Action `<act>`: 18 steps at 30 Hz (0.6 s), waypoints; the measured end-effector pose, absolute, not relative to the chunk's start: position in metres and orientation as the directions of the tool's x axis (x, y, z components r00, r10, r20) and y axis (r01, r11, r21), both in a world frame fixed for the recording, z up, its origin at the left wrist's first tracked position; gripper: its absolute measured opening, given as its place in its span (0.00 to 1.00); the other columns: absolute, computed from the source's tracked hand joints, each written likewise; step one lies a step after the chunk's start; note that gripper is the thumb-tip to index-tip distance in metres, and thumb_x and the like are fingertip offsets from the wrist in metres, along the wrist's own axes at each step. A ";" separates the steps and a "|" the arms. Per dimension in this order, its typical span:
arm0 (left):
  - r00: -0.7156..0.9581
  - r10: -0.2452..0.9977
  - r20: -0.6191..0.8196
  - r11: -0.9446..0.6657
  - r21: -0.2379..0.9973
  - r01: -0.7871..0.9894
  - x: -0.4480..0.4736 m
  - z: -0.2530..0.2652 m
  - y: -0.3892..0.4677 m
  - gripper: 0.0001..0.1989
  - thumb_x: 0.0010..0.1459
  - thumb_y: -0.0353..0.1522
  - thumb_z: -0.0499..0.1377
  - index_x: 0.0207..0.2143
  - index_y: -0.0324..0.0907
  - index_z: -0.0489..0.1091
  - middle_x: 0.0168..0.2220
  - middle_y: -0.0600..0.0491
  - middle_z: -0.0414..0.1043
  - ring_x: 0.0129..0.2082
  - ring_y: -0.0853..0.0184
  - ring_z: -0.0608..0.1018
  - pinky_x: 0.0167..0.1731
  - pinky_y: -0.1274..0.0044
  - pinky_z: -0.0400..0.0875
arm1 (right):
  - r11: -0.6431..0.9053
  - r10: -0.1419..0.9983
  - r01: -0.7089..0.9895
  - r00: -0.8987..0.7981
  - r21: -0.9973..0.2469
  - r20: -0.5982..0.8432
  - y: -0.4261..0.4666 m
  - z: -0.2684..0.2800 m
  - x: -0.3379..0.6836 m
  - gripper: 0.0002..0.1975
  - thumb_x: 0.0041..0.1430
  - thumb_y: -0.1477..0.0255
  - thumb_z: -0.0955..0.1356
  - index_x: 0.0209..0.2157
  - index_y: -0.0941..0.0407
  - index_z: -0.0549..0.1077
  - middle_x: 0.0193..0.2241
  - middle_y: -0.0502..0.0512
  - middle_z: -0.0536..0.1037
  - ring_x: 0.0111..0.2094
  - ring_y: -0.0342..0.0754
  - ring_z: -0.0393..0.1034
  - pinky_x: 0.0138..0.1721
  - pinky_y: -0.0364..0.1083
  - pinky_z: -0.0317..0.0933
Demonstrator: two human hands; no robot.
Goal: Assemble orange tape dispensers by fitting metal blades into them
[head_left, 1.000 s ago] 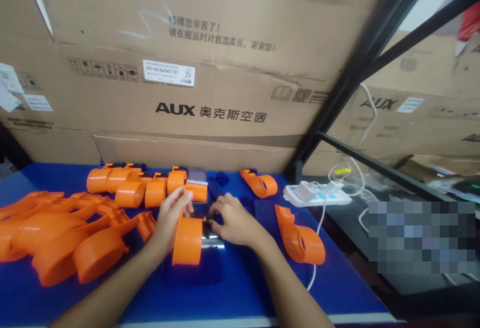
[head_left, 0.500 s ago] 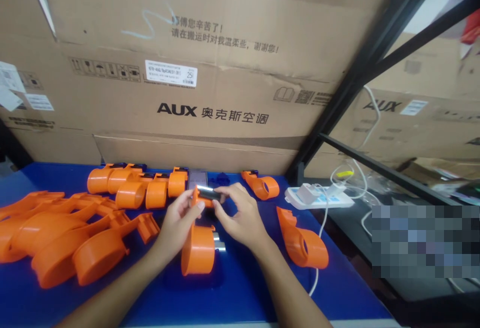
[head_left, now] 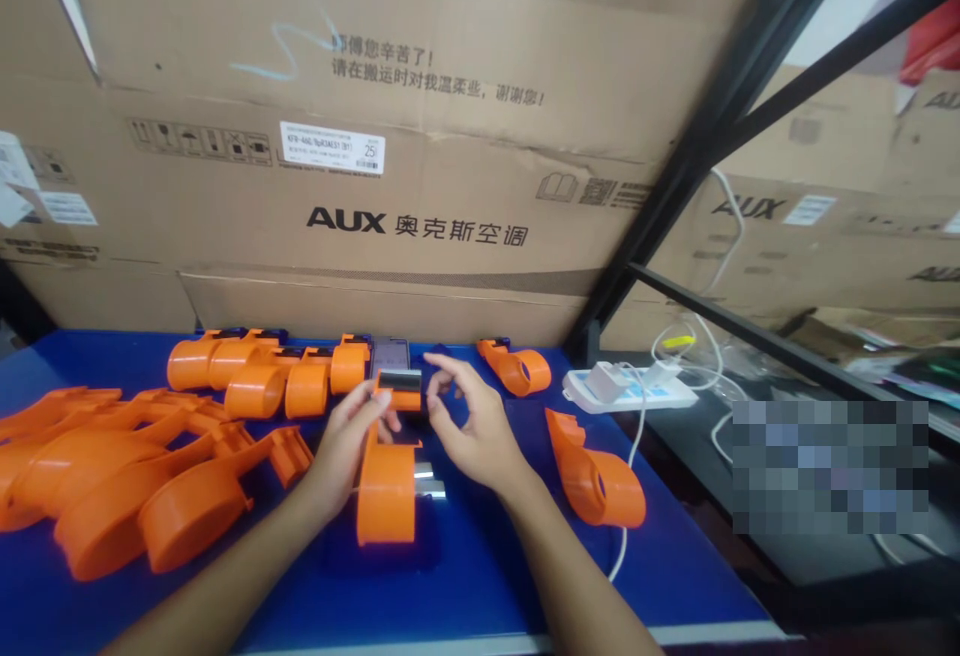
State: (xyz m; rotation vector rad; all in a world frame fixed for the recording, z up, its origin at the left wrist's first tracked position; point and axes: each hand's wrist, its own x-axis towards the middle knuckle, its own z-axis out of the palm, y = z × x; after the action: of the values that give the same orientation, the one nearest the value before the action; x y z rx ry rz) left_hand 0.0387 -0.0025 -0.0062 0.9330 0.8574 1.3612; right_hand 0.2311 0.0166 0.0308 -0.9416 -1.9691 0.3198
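My left hand grips an orange plastic piece with a wide ring at its lower end. Its thumb lies against the narrower upper end, where a dark, shiny strip sits across the orange frame. Just to the right is my right hand, apart from the piece, with thumb and forefinger separated and nothing between them. Two silvery metal pieces show beside the ring; I cannot tell whether they touch it.
Many similar orange pieces lie heaped on the left of the blue table. Several with dark ends stand at the back. Two more, one nearer, lie right, by a white power strip. A large carton forms the back.
My right thumb and fingers have come off the dark strip and spread apart. The orange piece's upper end has turned, showing more of the strip. The view has shifted slightly.
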 end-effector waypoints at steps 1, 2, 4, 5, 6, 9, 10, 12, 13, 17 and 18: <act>0.026 1.000 0.001 0.011 0.893 -0.450 0.038 -0.005 -0.002 0.16 0.56 0.44 0.67 0.35 0.41 0.72 0.27 0.56 0.74 0.21 0.73 0.72 0.25 0.81 0.68 | 0.647 0.740 0.530 -0.266 -0.548 0.617 0.019 0.030 0.234 0.21 0.66 0.73 0.64 0.60 0.53 0.68 0.39 0.55 0.79 0.43 0.52 0.73 0.51 0.52 0.65; 0.017 0.999 -0.028 0.033 0.868 -0.496 0.037 -0.003 -0.002 0.16 0.56 0.43 0.68 0.34 0.41 0.71 0.27 0.56 0.74 0.21 0.73 0.72 0.25 0.81 0.69 | 0.606 0.760 0.589 -0.228 -0.535 0.609 0.022 0.028 0.236 0.20 0.66 0.73 0.64 0.59 0.54 0.68 0.40 0.56 0.79 0.44 0.53 0.73 0.52 0.52 0.64; 0.013 0.996 -0.093 0.083 0.806 -0.585 0.036 -0.001 -0.002 0.15 0.55 0.42 0.68 0.33 0.41 0.71 0.25 0.57 0.73 0.20 0.73 0.73 0.25 0.81 0.71 | 0.498 0.808 0.733 -0.197 -0.464 0.555 0.027 0.024 0.241 0.20 0.65 0.74 0.64 0.57 0.56 0.70 0.44 0.60 0.80 0.49 0.56 0.71 0.54 0.54 0.62; 0.019 0.992 -0.128 0.112 0.776 -0.621 0.035 0.001 -0.002 0.15 0.55 0.42 0.68 0.32 0.41 0.70 0.24 0.57 0.73 0.19 0.72 0.73 0.24 0.80 0.71 | 0.441 0.838 0.801 -0.205 -0.406 0.506 0.029 0.022 0.242 0.20 0.64 0.74 0.64 0.58 0.58 0.70 0.46 0.62 0.79 0.51 0.58 0.69 0.54 0.55 0.61; 0.027 0.987 -0.155 0.136 0.756 -0.640 0.034 0.002 -0.002 0.16 0.55 0.42 0.68 0.31 0.41 0.70 0.23 0.57 0.72 0.19 0.72 0.74 0.23 0.80 0.71 | 0.392 0.867 0.856 -0.220 -0.338 0.446 0.031 0.019 0.243 0.22 0.64 0.73 0.65 0.59 0.59 0.69 0.48 0.65 0.79 0.52 0.60 0.68 0.54 0.56 0.60; 0.039 0.984 -0.176 0.161 0.761 -0.628 0.033 0.002 -0.001 0.18 0.55 0.44 0.68 0.29 0.40 0.70 0.22 0.56 0.72 0.17 0.71 0.74 0.21 0.79 0.71 | 0.319 0.925 0.935 -0.271 -0.158 0.266 0.031 0.012 0.243 0.26 0.63 0.71 0.67 0.61 0.62 0.67 0.50 0.70 0.78 0.54 0.64 0.66 0.52 0.57 0.58; 0.036 0.985 -0.167 0.153 0.771 -0.618 0.033 0.001 -0.001 0.18 0.55 0.44 0.68 0.29 0.40 0.70 0.22 0.56 0.72 0.17 0.71 0.74 0.21 0.79 0.71 | 0.317 0.932 0.941 -0.284 -0.124 0.223 0.031 0.010 0.242 0.25 0.63 0.70 0.68 0.60 0.61 0.68 0.50 0.70 0.78 0.54 0.65 0.67 0.51 0.57 0.57; 0.023 0.988 -0.154 0.136 0.781 -0.609 0.033 -0.001 -0.001 0.17 0.55 0.43 0.68 0.30 0.40 0.70 0.24 0.56 0.73 0.17 0.72 0.73 0.21 0.79 0.71 | 0.325 0.936 0.941 -0.307 -0.090 0.174 0.030 0.006 0.240 0.22 0.62 0.69 0.69 0.57 0.59 0.71 0.49 0.69 0.78 0.52 0.64 0.67 0.50 0.56 0.57; 0.022 0.988 -0.154 0.135 0.780 -0.611 0.033 -0.002 -0.001 0.16 0.55 0.43 0.68 0.31 0.40 0.70 0.24 0.57 0.73 0.17 0.72 0.73 0.21 0.79 0.71 | 0.331 0.935 0.940 -0.314 -0.084 0.166 0.029 0.006 0.240 0.21 0.62 0.69 0.69 0.55 0.58 0.72 0.49 0.68 0.79 0.52 0.63 0.67 0.50 0.55 0.56; 0.050 0.987 -0.155 0.151 0.760 -0.632 0.035 -0.003 -0.002 0.15 0.54 0.42 0.69 0.32 0.41 0.70 0.24 0.57 0.73 0.17 0.72 0.74 0.21 0.79 0.72 | 0.350 0.926 0.934 -0.334 -0.074 0.175 0.028 0.007 0.238 0.17 0.63 0.70 0.68 0.53 0.57 0.75 0.48 0.66 0.79 0.51 0.61 0.67 0.50 0.55 0.55; 0.052 0.987 -0.155 0.152 0.755 -0.639 0.035 -0.002 -0.002 0.15 0.54 0.41 0.69 0.32 0.41 0.70 0.24 0.57 0.74 0.18 0.72 0.74 0.22 0.79 0.72 | 0.352 0.924 0.933 -0.333 -0.079 0.189 0.028 0.009 0.238 0.17 0.63 0.70 0.68 0.52 0.57 0.75 0.47 0.66 0.79 0.51 0.61 0.67 0.50 0.55 0.56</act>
State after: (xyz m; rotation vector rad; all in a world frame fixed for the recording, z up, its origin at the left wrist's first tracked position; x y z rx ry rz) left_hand 0.0352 -0.0018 -0.0018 0.5749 0.7638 1.3452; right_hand 0.2380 0.0283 0.0086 -1.6810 -2.4113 -0.0645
